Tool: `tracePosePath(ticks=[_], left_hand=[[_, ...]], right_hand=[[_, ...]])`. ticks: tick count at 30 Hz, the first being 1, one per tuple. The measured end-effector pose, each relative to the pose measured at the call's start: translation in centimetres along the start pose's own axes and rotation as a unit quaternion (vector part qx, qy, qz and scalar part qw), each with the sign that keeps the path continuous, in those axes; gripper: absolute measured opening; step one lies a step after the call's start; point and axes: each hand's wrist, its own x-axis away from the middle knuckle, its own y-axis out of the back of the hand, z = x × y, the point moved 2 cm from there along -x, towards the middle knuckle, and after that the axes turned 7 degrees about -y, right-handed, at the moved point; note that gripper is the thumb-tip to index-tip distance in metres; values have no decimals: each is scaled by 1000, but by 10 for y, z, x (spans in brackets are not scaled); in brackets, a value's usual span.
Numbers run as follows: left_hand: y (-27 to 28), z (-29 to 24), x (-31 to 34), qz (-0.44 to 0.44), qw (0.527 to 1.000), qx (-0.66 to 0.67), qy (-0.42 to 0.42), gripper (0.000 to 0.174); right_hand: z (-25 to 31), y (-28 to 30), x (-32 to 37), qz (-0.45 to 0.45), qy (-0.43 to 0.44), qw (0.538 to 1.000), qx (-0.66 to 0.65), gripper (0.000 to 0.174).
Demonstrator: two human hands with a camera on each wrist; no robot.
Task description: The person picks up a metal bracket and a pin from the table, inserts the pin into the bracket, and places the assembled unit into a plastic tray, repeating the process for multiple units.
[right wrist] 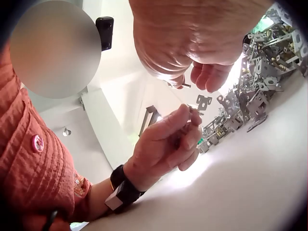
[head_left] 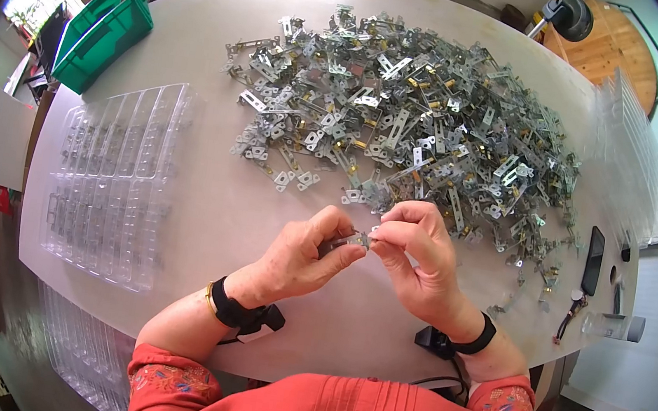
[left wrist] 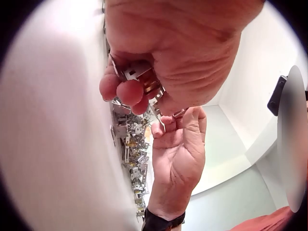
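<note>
In the head view the left hand grips a small metal part between thumb and fingers, just in front of the pile. The left wrist view shows metal and a brass-coloured piece within its curled fingers. Close beside it, the right hand has thumb and forefinger pinched at the part's right end; in the right wrist view a small pin-like piece sticks out from its fingertips. A flat silver plate with holes stands out above the left fingertips in that view.
A wide pile of metal parts covers the table's back middle. Clear trays stand left and are stacked right. A green crate is at back left; a phone and a bottle lie at right.
</note>
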Motion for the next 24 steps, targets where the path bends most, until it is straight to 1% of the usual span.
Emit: tracePosePath(ticks=[1, 2, 3, 4, 6, 8, 13, 24], left_hand=[[-1, -1, 0, 0, 1000, 0, 0, 24], [-2, 0, 1, -17, 993, 103, 55, 23], [-2, 1, 1, -34, 972, 203, 108, 22], [0, -1, 0, -33, 973, 203, 108, 22], [7, -5, -1, -44, 943, 286, 166, 22], [10, -6, 0, -50, 940, 295, 166, 24], [11, -6, 1, -55, 934, 327, 135, 24], [11, -7, 1, -46, 939, 314, 136, 24]], right_hand=[[1, 1, -1, 0, 0, 1000, 0, 17], [2, 3, -2, -22, 0, 1000, -1, 16], [2, 5, -3, -45, 1, 999, -1, 14], [0, 6, -1, -47, 1, 999, -1, 14], [-10, 7, 4, -35, -118, 991, -53, 12], [-10, 6, 2, -33, -120, 991, -45, 12], [-8, 2, 1, -13, -130, 991, -38, 11], [-14, 1, 2, -10, -105, 994, -18, 12]])
